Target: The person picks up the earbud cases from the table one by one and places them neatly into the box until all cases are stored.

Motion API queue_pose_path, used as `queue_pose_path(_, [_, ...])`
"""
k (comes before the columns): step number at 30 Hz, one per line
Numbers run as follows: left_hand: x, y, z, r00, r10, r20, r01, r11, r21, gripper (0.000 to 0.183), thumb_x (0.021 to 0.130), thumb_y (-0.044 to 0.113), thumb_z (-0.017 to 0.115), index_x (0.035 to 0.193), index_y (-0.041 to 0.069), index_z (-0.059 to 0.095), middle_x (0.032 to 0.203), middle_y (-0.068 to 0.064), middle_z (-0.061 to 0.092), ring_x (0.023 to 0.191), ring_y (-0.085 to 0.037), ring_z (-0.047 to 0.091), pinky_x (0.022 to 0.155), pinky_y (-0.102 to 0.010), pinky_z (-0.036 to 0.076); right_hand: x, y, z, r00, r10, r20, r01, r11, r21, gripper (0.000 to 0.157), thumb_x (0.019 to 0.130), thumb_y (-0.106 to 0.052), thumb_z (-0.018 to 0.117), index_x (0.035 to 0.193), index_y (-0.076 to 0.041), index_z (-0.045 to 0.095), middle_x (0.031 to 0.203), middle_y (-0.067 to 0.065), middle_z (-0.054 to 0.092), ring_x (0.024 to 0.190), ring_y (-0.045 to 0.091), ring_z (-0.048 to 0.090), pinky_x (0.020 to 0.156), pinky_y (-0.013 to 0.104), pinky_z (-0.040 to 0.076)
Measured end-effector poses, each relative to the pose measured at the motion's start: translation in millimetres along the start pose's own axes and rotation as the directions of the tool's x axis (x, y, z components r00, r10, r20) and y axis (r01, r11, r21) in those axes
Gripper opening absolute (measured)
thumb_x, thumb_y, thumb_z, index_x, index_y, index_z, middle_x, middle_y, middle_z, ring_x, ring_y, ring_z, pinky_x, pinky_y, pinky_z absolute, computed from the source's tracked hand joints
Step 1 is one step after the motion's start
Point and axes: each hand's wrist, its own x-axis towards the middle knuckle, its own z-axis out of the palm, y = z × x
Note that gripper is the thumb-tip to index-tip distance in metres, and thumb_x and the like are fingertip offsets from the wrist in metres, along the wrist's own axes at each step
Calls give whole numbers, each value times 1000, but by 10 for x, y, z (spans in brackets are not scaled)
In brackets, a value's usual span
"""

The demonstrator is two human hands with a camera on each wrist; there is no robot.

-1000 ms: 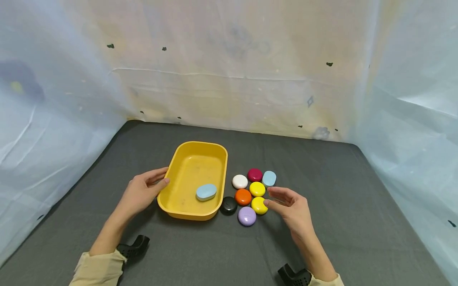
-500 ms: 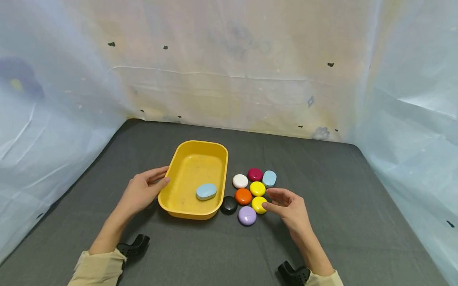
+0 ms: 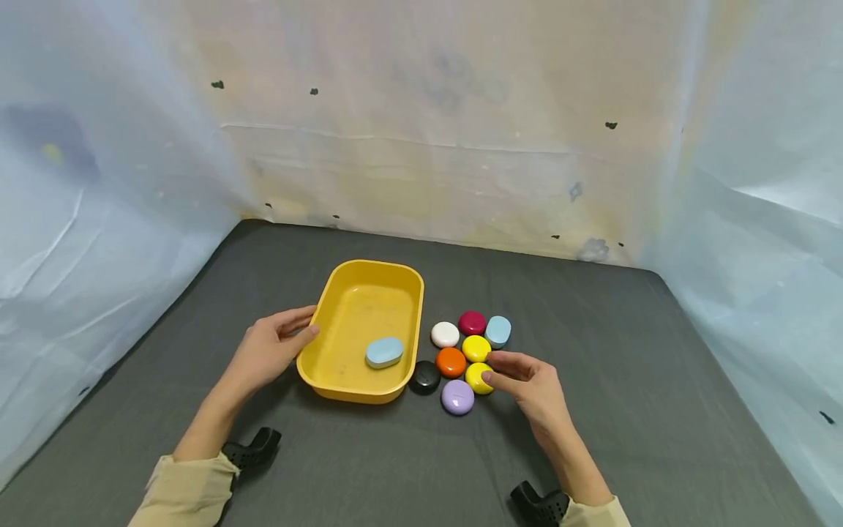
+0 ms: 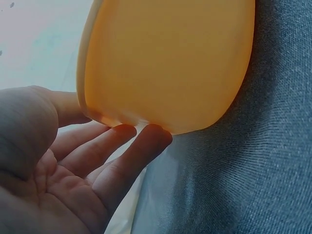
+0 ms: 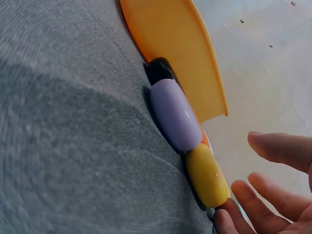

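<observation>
My left hand (image 3: 268, 351) holds the left side of a yellow plastic tray (image 3: 356, 394), thumb at the rim and fingertips against the outer wall (image 4: 170, 73). A light blue oval piece (image 3: 384, 352) lies inside it. My right hand (image 3: 535, 388) is at the right side of a cluster of glossy rounded pieces, its fingertips beside the nearer yellow piece (image 5: 207, 175), thumb raised apart. Around that piece lie a purple piece (image 3: 457, 397), an orange piece (image 3: 451, 362), another yellow piece (image 3: 476, 348) and a black piece (image 3: 424, 377).
Farther back in the cluster are a white piece (image 3: 445, 334), a crimson piece (image 3: 472, 322) and a second light blue piece (image 3: 497, 331). Dark grey cloth (image 3: 369, 468) covers the table. Pale plastic sheeting (image 3: 421, 176) rises at the back and both sides.
The head view has shifted slightly. My right hand has edged a little left toward the nearer yellow piece. My left hand stays on the tray, and the pieces keep their arrangement.
</observation>
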Motion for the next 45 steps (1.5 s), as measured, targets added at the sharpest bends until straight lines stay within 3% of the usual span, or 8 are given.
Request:
queue_pose_path(13, [20,0,-7,1000,-22,3,22,1000,-4,55,99,32,62,145,5,48,131,-17,60,116,-32,60,85,-43,54,17,1,32,999,-17,44,15,999,35,44,78,-2,82,119,1,68,118,14,67,107,28,61,85,24,52])
queue_pose_path(26, [24,-23,-3,1000,-26,15,26,1000,7,55,99,33,61,145,6,48,132,-16,60,117,-32,59,86,-44,54,43,61,47,999,9,51,-6,998,-63,47,73,3,84,118,-3,71,117,10,67,102,24,61,82,22,51])
queue_pose_path(35, [55,-7,-21,999,-36,9,36,999,-2,57,99,35,60,147,7,47,134,-16,58,120,-33,57,89,-46,52,95,41,31,988,-97,123,116,979,-165,55,71,2,85,123,-1,68,124,11,63,105,26,56,90,35,49])
queue_pose_path(41, [46,0,-15,999,-34,19,34,999,-6,56,100,34,60,147,6,47,134,-16,58,119,-31,58,88,-43,53,87,32,32,989,-68,130,89,983,-163,57,69,10,83,123,5,65,119,17,64,104,32,55,91,43,48])
queue_pose_path(45, [37,-3,-6,999,-34,21,34,999,-1,57,100,35,60,147,6,47,134,-16,58,119,-31,58,87,-43,53,86,60,32,992,-56,113,74,984,-161,57,69,8,85,122,2,66,113,13,66,101,29,57,88,39,49])
